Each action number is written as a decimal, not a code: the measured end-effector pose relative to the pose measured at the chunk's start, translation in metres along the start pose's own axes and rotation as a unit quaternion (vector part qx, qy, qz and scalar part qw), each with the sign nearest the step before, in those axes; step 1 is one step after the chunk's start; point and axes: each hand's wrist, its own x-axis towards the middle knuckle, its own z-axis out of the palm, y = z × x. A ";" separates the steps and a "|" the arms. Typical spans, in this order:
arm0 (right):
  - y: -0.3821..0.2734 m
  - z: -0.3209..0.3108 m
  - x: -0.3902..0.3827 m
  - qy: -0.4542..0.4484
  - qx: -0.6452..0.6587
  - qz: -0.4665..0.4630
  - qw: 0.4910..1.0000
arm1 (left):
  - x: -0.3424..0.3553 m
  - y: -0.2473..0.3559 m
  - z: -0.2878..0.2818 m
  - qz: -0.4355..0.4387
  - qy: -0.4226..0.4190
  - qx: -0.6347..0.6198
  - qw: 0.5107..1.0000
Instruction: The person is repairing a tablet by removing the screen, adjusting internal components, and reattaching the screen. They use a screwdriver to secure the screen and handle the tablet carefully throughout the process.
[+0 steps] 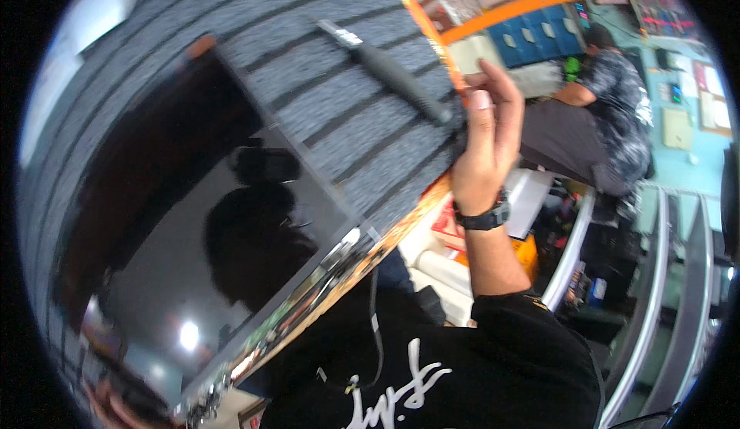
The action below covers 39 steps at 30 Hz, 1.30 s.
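A glossy black display panel (146, 221) lies on a grey striped cloth (308, 90), its surface reflecting a bright light and a dark outline. Along its edge nearest me runs an exposed green circuit strip (270, 325). At the lower left, my left hand (116, 407) is by the panel's near corner; it is blurred and partly cut off, so its grip cannot be made out. My right hand (489, 132), with a black wristwatch, is at the cloth's right edge, fingers apart and nothing visible in them. Close to it rests a slim dark-handled tool (397, 78) with a silvery front end.
A thin cable (375, 313) hangs in front of my black shirt. Beyond the table's right edge, another person (617, 113) sits with their back partly turned. Metal rails (655, 290) stand at the right, and blue bins (536, 40) are behind an orange beam (547, 5).
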 end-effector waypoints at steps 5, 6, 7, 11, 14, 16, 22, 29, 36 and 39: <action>0.004 -0.001 0.000 0.032 -0.001 -0.031 0.999 | 0.009 0.027 0.010 -0.009 -0.013 -0.079 0.997; 0.001 -0.007 -0.004 0.040 -0.003 -0.048 0.998 | 0.010 0.015 0.013 0.010 -0.018 -0.105 0.994; -0.005 -0.011 -0.007 0.045 -0.006 -0.097 0.994 | 0.006 0.004 0.011 0.010 -0.017 -0.132 0.991; -0.064 -0.026 -0.030 -0.111 -0.004 -0.221 0.969 | -0.010 0.006 0.004 0.019 -0.014 -0.153 0.988; -0.071 -0.013 -0.036 -0.197 -0.001 -0.272 0.942 | -0.027 0.004 -0.001 0.043 -0.026 -0.178 0.983; -0.069 -0.013 -0.039 -0.194 0.016 -0.267 0.944 | -0.039 0.012 -0.003 0.042 -0.032 -0.187 0.981; -0.074 -0.014 -0.039 -0.229 -0.004 -0.298 0.927 | -0.051 0.033 -0.020 0.160 -0.090 -0.123 0.975; -0.082 -0.019 -0.048 -0.299 0.001 -0.250 0.921 | -0.047 0.066 -0.034 0.108 -0.118 -0.149 0.976; -0.086 -0.019 -0.047 -0.318 -0.009 -0.251 0.914 | -0.061 0.056 -0.037 0.119 -0.088 -0.141 0.979; -0.086 -0.019 -0.044 -0.321 -0.021 -0.261 0.910 | -0.060 0.056 -0.037 0.129 -0.088 -0.130 0.979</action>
